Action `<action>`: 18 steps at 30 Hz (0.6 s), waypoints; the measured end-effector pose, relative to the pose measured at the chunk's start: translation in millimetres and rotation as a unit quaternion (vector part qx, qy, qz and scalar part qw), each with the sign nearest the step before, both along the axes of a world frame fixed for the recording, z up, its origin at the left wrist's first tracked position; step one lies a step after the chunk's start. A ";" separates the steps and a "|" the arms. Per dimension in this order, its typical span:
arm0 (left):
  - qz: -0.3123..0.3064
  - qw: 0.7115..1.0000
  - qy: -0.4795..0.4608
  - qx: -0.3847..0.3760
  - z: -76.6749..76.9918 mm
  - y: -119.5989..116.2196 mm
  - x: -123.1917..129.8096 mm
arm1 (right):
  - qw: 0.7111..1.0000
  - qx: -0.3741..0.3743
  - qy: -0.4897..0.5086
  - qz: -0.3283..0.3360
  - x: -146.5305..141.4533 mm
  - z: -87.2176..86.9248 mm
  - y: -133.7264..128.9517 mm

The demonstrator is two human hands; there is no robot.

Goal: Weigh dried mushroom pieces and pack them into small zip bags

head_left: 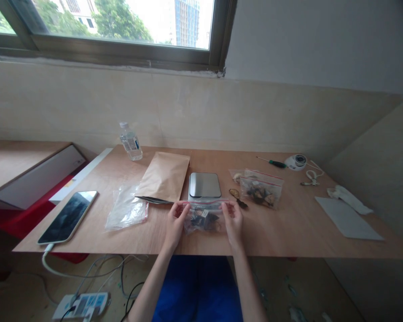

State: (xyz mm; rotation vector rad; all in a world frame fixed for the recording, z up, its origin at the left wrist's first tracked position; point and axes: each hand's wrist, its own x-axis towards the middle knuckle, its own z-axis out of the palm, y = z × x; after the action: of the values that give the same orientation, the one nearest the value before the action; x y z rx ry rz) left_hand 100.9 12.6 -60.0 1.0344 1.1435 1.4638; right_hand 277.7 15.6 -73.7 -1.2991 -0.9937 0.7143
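Both hands pinch the red-lined top edge of a clear zip bag (204, 220) holding dark dried pieces and a small pale packet. My left hand (177, 222) grips its left end, my right hand (233, 220) its right end. Just beyond the bag sits a small digital scale (204, 185) with a bare metal plate; its front part is hidden. To the right are filled zip bags (260, 192) with similar dried pieces, and loose dried pieces (238, 198) lie beside them. On the left lie flat clear zip bags (127, 209) and a brown paper pouch (166, 175).
A charging phone (68, 218) lies at the left front edge, its cable hanging down. Behind stands a water bottle (131, 141). At the right are a screwdriver (272, 163), a dome camera (296, 162) and a white sheet (348, 218). A power strip (82, 306) is on the floor.
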 end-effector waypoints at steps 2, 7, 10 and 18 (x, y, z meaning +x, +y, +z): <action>0.005 1.000 0.000 0.003 0.4 -0.1 0.0 | 1.000 -0.002 -0.005 -0.001 -0.1 1.7 -0.6; 0.003 1.000 -0.004 -0.002 1.2 0.5 0.4 | 1.000 -0.010 -0.001 -0.007 -1.3 3.1 -0.8; -0.004 1.000 -0.006 -0.010 1.3 0.9 0.5 | 1.000 -0.003 -0.008 -0.021 -1.6 2.4 -0.5; -0.020 1.000 -0.002 -0.007 1.6 0.7 0.0 | 0.998 0.021 -0.024 -0.054 0.1 2.9 -2.1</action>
State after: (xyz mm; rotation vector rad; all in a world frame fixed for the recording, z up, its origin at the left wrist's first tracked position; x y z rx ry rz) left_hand 100.9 13.3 -58.5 1.0375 1.1223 1.4245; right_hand 277.8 13.4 -70.8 -1.3271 -0.9649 0.5787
